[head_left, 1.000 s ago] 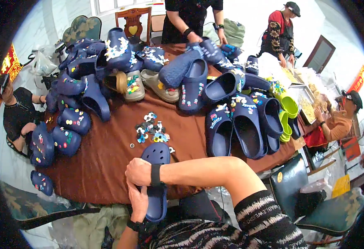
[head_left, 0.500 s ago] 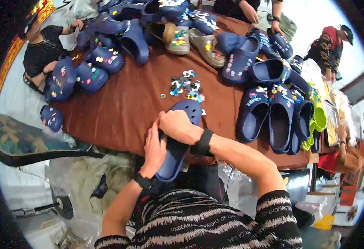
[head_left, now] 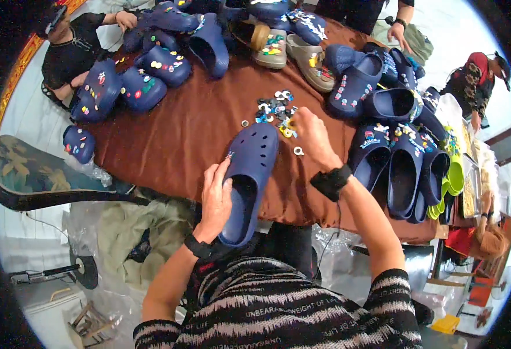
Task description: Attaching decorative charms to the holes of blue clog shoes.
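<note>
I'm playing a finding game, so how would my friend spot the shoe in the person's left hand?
Find the big brown-covered table, then its near edge, by the striped shirt. There the left hand grips a navy clog, toe pointing away. Its top holes are nearly all bare, while the navy clogs at the table's left wear several colourful charms each.

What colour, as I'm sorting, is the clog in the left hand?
The clog is dark blue, clearest in head view.
</note>
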The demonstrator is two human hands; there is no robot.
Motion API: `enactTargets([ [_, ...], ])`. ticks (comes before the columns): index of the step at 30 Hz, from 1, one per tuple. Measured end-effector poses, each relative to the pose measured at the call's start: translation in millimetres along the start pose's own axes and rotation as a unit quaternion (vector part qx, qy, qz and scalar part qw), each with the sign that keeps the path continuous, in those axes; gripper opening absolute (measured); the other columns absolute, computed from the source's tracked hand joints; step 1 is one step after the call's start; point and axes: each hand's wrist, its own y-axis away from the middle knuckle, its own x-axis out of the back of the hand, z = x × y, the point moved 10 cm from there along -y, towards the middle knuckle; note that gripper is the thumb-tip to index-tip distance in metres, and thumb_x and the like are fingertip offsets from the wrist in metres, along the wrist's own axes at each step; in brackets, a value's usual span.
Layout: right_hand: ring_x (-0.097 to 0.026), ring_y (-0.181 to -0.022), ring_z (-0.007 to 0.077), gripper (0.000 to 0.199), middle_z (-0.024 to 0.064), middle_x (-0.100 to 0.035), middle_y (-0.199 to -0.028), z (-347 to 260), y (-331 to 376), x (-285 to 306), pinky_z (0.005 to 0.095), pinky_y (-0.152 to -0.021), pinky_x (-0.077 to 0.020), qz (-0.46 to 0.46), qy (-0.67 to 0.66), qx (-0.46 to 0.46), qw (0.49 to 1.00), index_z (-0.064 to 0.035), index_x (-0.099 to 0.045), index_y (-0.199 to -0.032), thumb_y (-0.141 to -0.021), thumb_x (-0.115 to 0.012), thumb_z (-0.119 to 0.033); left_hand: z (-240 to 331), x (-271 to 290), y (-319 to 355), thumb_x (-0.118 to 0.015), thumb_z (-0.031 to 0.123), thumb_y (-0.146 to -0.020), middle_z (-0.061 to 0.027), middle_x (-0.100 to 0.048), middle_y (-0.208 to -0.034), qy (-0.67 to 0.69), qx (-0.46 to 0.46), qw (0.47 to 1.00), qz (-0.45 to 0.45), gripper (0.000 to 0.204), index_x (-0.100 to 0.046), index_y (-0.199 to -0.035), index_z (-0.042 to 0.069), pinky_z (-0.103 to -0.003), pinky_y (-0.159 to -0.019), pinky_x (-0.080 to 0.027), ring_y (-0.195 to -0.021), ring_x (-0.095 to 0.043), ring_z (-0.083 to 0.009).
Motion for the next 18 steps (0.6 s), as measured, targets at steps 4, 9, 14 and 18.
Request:
enactTargets([
  [4, -0.064, -0.092, 0.0497, 0.021, 0.0294, -0.067, -0.095, 31.9, 8.4, -16.8, 0.0583, -0.081, -0.0485, -0.079, 0.038, -0.052, 0.995, -0.0025, -0.058, -0.105, -0.098, -0.048, -0.020, -5.4, 9.2, 1.3, -0.051, 0.004, -0.097, -0.0212, -0.049, -0.131, -0.021, -0.007, 0.999, 0.028, 0.045, -0.049, -0.141, 0.002, -0.042, -0.106, -0.039, -0.123, -0.049, -0.0380],
  [9, -0.064, -0.096, 0.0483, 0.024, 0.0285, -0.068, -0.099, 31.6, -2.4, -26.0, 0.0569, -0.084, -0.0485, -0.053, -0.039, -0.029, 0.997, -0.0032, -0.060, -0.113, -0.095, -0.052, -0.016, -3.4, 0.5, -3.1, -0.053, 0.005, -0.095, -0.0202, -0.047, -0.133, -0.039, -0.009, 0.999, 0.028, 0.045, -0.049, -0.140, 0.002, -0.043, -0.108, -0.038, -0.125, -0.047, -0.0382],
  [14, -0.064, -0.100, 0.0453, 0.025, 0.0256, -0.069, -0.102, 71.6, -1.0, -12.8, 0.0530, -0.087, -0.0499, -0.028, -0.038, -0.083, 0.995, -0.0039, -0.063, -0.113, -0.094, -0.054, -0.017, 7.6, -1.8, -17.6, -0.057, 0.000, -0.091, -0.0210, -0.044, -0.142, -0.053, -0.028, 0.998, 0.007, 0.051, -0.047, -0.141, 0.003, -0.044, -0.112, -0.036, -0.132, -0.043, -0.0395],
  [18, -0.066, -0.101, 0.0429, 0.025, 0.0244, -0.070, -0.103, 98.9, 16.4, -22.7, 0.0502, -0.087, -0.0512, -0.085, -0.042, -0.147, 0.985, -0.0046, -0.067, -0.110, -0.094, -0.057, -0.020, 0.2, -11.1, -25.6, -0.052, -0.004, -0.086, -0.0209, -0.040, -0.149, -0.046, -0.031, 0.996, -0.066, 0.056, -0.046, -0.142, 0.003, -0.043, -0.118, -0.029, -0.141, -0.036, -0.0385],
])
